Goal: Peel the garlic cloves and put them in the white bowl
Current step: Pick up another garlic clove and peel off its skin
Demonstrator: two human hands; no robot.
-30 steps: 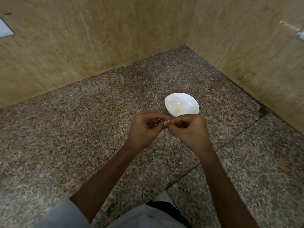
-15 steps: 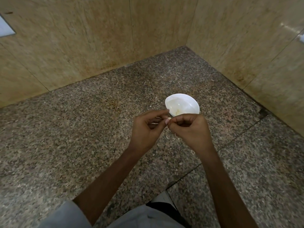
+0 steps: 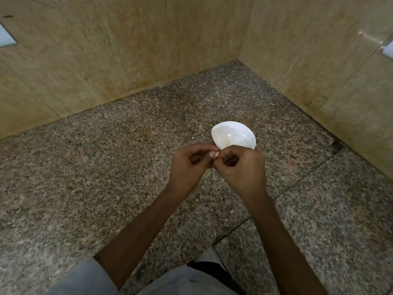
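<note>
- We've got a speckled granite floor (image 3: 95, 171) running into the corner (image 3: 238, 60).
- Beige stone walls (image 3: 106, 50) on either side of that corner.
- Dark floor joint (image 3: 297, 181) nearer us.

You're standing at what looks like a kitchen worktop (image 3: 106, 177), a speckled brown granite slab tucked into a corner, with a dark joint (image 3: 297, 182) running across it on your right. Polished beige stone tiles (image 3: 95, 60) rise on both sides, stained brownish along the bottom edge. A small white bowl (image 3: 234, 135) sits out on the slab, bits of papery peel (image 3: 214, 177) near it.
</note>
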